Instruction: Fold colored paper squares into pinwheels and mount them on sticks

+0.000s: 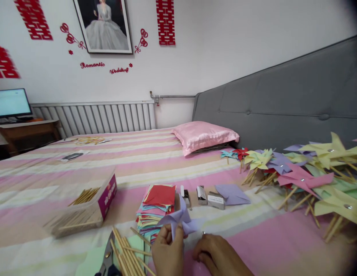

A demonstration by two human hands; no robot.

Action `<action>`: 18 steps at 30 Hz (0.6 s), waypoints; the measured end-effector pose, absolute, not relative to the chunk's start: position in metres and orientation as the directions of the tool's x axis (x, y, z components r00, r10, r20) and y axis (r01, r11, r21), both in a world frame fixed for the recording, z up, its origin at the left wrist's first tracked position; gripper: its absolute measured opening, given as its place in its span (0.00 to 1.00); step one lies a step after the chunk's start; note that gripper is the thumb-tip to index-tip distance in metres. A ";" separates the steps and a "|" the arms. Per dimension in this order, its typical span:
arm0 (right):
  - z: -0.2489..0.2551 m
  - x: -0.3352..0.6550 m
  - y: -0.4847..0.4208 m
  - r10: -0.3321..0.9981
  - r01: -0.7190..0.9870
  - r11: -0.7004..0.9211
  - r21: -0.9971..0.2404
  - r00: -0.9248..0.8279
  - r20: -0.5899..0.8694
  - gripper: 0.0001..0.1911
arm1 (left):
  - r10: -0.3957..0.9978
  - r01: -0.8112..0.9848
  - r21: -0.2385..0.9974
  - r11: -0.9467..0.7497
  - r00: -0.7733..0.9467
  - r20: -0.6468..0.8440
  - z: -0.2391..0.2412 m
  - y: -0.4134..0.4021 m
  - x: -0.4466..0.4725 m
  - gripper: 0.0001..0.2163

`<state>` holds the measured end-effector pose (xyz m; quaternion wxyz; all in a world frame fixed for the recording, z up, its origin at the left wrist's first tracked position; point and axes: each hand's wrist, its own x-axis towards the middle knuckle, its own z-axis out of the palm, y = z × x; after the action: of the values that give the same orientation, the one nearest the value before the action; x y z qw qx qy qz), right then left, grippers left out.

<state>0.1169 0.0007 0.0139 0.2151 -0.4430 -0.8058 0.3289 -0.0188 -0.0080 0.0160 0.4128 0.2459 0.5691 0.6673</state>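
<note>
My left hand (169,251) is closed, pinching a light purple paper pinwheel (178,217) by its folded middle. Just right of it, my right hand (217,253) is curled low over the bed. A tiny shiny spot shows at its knuckles, and what its fingers hold, if anything, is hidden. Behind the pinwheel rises a stack of coloured paper squares (159,197), red on top. Small boxes (215,200) and a purple paper sheet (232,194) lie beyond my hands. Loose wooden sticks (128,253) and dark-handled scissors (107,255) are beside my left hand.
A clear plastic box (80,224) of thin sticks stands at left on the striped bedspread (132,163). Finished pinwheels on sticks, such as a pink one (303,179), crowd the right side. A pink pillow (205,136) lies by the grey headboard (276,96).
</note>
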 end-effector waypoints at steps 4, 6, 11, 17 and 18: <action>0.008 0.115 0.004 0.874 0.597 0.391 -0.700 -0.479 0.080 0.14 | 0.828 -0.274 0.962 -0.005 -0.541 -0.150 0.014 -0.008 -0.019 0.12; 0.006 0.114 0.005 0.886 0.603 0.381 -0.701 -0.454 0.092 0.15 | 0.834 -0.274 0.962 0.005 -0.529 -0.155 0.013 -0.009 -0.019 0.12; 0.005 0.115 0.008 0.905 0.585 0.294 -0.756 -0.425 0.023 0.15 | 0.839 -0.275 0.962 0.005 -0.522 -0.154 0.013 -0.007 -0.020 0.12; 0.009 0.127 0.009 0.867 0.513 0.338 -0.789 -0.496 0.048 0.15 | 0.836 -0.260 0.966 0.014 -0.527 -0.154 0.014 -0.007 -0.021 0.11; 0.008 0.129 0.009 0.869 0.535 0.345 -0.771 -0.492 0.048 0.16 | 0.835 -0.264 0.964 0.013 -0.527 -0.155 0.014 -0.007 -0.021 0.11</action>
<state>0.1294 0.0091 0.0082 0.2336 -0.4463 -0.7862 0.3578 -0.0210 -0.0072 0.0138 0.4182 0.2482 0.5758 0.6572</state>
